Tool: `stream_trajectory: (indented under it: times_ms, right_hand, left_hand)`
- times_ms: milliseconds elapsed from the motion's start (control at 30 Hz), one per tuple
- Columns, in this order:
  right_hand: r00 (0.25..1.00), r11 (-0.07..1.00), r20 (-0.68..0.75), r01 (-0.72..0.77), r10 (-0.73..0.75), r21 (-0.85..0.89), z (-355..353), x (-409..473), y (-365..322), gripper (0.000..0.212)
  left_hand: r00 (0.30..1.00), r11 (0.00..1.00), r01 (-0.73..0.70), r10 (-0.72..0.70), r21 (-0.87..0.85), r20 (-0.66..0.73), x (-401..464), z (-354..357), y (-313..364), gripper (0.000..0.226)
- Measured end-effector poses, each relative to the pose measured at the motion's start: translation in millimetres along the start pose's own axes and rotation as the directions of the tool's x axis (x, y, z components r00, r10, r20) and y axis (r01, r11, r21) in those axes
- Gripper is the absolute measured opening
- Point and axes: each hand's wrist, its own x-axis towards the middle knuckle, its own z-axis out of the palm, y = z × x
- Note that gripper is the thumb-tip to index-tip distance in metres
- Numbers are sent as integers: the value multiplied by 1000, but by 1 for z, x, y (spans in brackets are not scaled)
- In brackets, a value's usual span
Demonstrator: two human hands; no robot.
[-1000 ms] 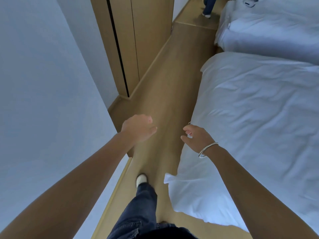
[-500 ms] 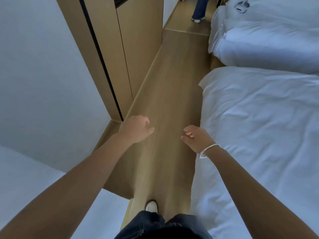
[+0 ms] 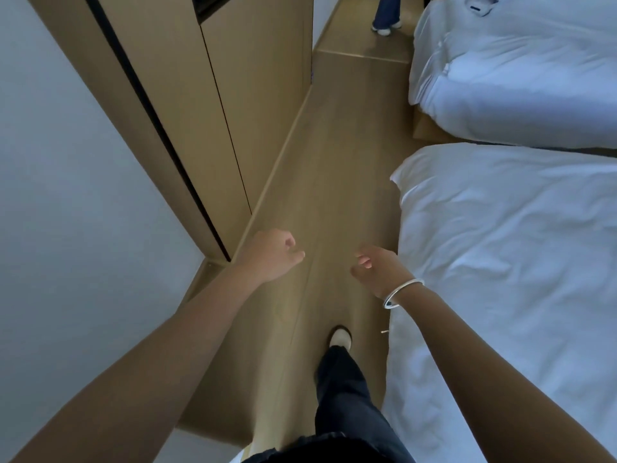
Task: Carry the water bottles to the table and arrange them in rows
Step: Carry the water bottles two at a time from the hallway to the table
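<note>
No water bottle and no table is in view. My left hand (image 3: 272, 253) hangs in front of me over the wooden floor, fingers loosely curled, holding nothing. My right hand (image 3: 375, 267), with a silver bangle on its wrist, hovers a little to the right near the edge of the near bed, fingers loosely curled and empty too. My own leg in dark trousers and a pale shoe steps forward below the hands.
A narrow wooden floor aisle (image 3: 337, 155) runs ahead. A wooden wardrobe (image 3: 233, 105) and a white wall (image 3: 66, 195) line the left side. Two white beds, near (image 3: 507, 262) and far (image 3: 514, 81), fill the right. Another person's legs (image 3: 385, 13) stand at the far end.
I have walked forward along the aisle: the wardrobe and the beds have drawn nearer and the wall corner has slid past. Both hands keep their loose, empty pose.
</note>
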Motion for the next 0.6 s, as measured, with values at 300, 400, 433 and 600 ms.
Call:
stream_trajectory:
  times_ms: [300,400,433,600]
  right_hand:
    - [999,999,-21,40,-41,-26,-88,158,13,22]
    - [998,996,2,64,-64,-55,-113,203,13,27]
    - [997,995,7,74,-74,-65,-120,215,12,27]
    - [996,995,0,89,-89,-51,-145,271,15,28]
  left_hand:
    - [998,999,39,-39,-8,-41,159,-48,68,38]
    - [996,999,28,-30,-22,-83,200,-62,85,37]
    - [996,999,23,-26,-29,-91,212,-65,90,37]
    - [995,999,26,-28,-19,-98,273,-80,114,36]
